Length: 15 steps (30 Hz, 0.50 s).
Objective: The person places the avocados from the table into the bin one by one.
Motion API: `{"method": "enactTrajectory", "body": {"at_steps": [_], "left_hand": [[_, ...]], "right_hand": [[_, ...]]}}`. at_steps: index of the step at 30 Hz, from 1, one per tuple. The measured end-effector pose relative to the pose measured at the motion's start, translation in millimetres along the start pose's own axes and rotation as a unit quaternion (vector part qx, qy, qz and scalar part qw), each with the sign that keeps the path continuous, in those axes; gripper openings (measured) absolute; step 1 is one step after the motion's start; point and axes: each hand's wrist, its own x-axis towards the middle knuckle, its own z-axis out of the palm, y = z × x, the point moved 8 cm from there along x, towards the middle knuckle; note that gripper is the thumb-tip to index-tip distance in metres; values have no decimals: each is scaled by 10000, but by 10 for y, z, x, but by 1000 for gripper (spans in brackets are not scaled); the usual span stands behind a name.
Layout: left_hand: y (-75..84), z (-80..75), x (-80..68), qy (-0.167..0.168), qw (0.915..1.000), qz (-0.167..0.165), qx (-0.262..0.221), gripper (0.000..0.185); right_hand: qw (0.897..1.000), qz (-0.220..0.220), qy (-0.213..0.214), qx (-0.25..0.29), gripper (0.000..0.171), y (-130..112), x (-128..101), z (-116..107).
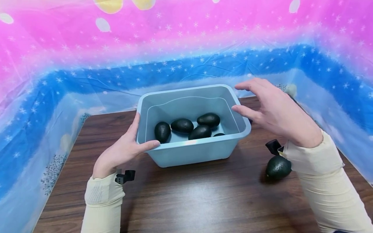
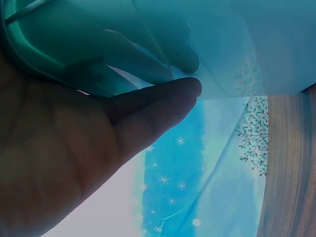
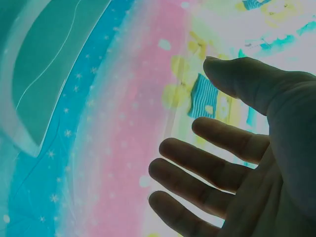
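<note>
Left hand (image 1: 123,150): clamped on the near left corner of the bin, thumb over the near rim, fingers along the outer left wall. Right hand (image 1: 275,111): fingers and thumb spread apart, nothing held, poised by the bin's right rim; clear of it in the right wrist view. Hands well apart, one at each side.

Bin (image 1: 189,155): one, pale blue-grey plastic, rectangular, open-topped, toward the far middle of the table.

Avocados (image 1: 182,126): five visible in the bin, dark and glossy, lying on its floor; the rightmost near one mostly hidden by the near wall. Single avocado (image 1: 278,167): on the table, right of the bin, just beside the right sleeve (image 1: 317,158).

Table (image 1: 186,197): brown wood grain. Backdrop (image 1: 175,38): pink and blue cloth, white snowflakes.
</note>
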Motion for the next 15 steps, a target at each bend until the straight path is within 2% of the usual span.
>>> {"method": "enactTrajectory", "body": {"at_steps": [11,15], "left_hand": [[0,-14,-4,47,10000,-26,-23,107],[9,-4,-3,23,10000,-16,-5,107]], "right_hand": [[9969,689,-300,-227,58,325,-192,-7],[9924,956,-675,-366,63,473,-288,43]]}}
